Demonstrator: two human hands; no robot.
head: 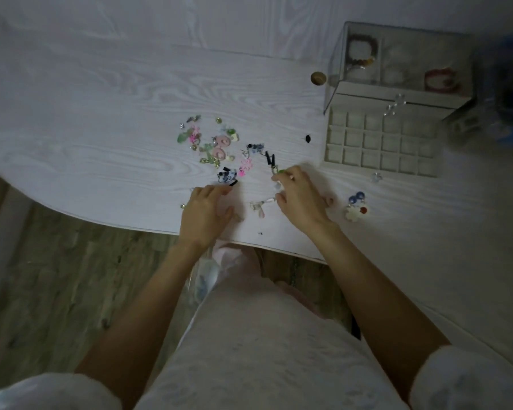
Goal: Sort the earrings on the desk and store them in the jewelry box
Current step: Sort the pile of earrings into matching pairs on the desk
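A loose pile of small earrings (216, 145) in green, pink, blue and black lies mid-desk. The jewelry box (397, 93) stands at the right, its gridded drawer (382, 143) pulled out with empty cells. My left hand (206, 211) rests palm down near the desk's front edge, fingertips at a black piece beside a blue-white earring (227, 175). My right hand (301, 196) is curled, fingertips pinching a small green earring (280, 172). A pale earring (256, 207) lies between my hands. A white flower earring with blue beads (356, 207) lies right of my right hand.
A round wooden knob (318, 78) sits left of the box. A small black piece (308, 138) lies before the drawer, and a clear bead (376, 177) lies at the drawer's front edge. The desk's curved front edge (131, 227) runs just below my wrists. Bracelets show through the box's clear top.
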